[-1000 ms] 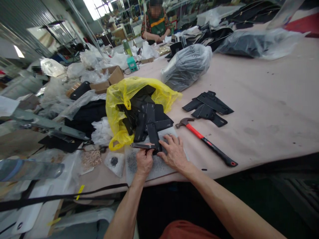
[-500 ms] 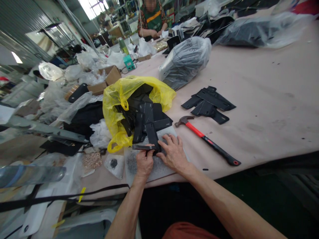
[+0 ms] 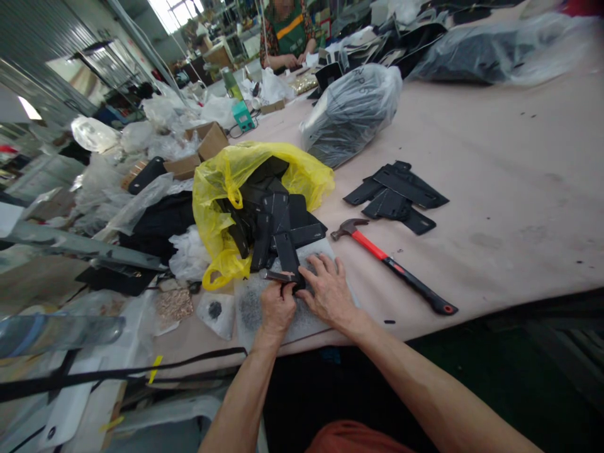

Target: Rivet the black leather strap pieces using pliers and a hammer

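My left hand is closed around a slim metal bar-like tool, whose exact kind I cannot make out. The tool is over the near end of a black strip with a slot near its far end. My right hand lies flat with its fingers spread, its thumb and fingertips at the right edge of that strip. Both hands are above a pale, speckled board. Where the tool meets the strip is hidden by my left fingers.
A yellow plastic bag holding black pieces lies open behind the board. To the right are a claw hammer with a red and black handle and a pile of black pieces. A person sits across the table.
My left hand has shifted slightly to the right, and the tool with it; the tool's left end has moved in and now slants. My right hand stays in place.
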Action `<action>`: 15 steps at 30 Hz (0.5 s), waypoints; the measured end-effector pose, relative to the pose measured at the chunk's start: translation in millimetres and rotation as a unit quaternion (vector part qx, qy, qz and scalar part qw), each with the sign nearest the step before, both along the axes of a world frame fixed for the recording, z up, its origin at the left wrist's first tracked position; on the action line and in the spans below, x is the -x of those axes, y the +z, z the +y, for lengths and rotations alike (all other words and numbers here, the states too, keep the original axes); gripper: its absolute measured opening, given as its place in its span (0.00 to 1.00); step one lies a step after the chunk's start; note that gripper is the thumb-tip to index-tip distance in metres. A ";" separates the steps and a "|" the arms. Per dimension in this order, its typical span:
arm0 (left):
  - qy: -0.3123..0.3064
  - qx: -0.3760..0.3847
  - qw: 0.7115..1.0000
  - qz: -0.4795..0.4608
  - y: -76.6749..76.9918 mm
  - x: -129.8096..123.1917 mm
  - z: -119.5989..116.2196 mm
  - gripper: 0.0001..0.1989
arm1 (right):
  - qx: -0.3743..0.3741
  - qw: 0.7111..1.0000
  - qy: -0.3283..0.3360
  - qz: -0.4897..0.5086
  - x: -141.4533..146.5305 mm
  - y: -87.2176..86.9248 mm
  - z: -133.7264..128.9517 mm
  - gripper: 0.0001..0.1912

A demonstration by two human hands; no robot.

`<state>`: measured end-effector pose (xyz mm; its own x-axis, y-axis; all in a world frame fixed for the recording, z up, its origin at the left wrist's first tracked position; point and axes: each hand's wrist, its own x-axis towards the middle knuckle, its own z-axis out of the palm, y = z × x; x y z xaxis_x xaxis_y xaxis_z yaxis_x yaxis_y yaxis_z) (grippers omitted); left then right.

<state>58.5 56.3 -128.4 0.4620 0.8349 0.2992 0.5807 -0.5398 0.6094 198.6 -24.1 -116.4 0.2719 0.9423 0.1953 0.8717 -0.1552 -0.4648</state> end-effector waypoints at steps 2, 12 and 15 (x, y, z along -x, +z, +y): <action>-0.007 -0.015 1.000 0.022 1.0 -2.8 -0.3 0.11 | 0.003 1.000 0.001 -0.001 -0.1 0.3 -0.2 0.25; -0.022 -0.020 0.999 0.040 -0.5 -7.1 -0.6 0.11 | 0.006 1.000 0.013 0.003 0.2 1.0 -2.2 0.25; -0.026 -0.011 0.999 0.033 -1.6 -5.8 0.1 0.12 | -0.005 0.999 0.031 0.024 -6.0 0.2 -5.0 0.24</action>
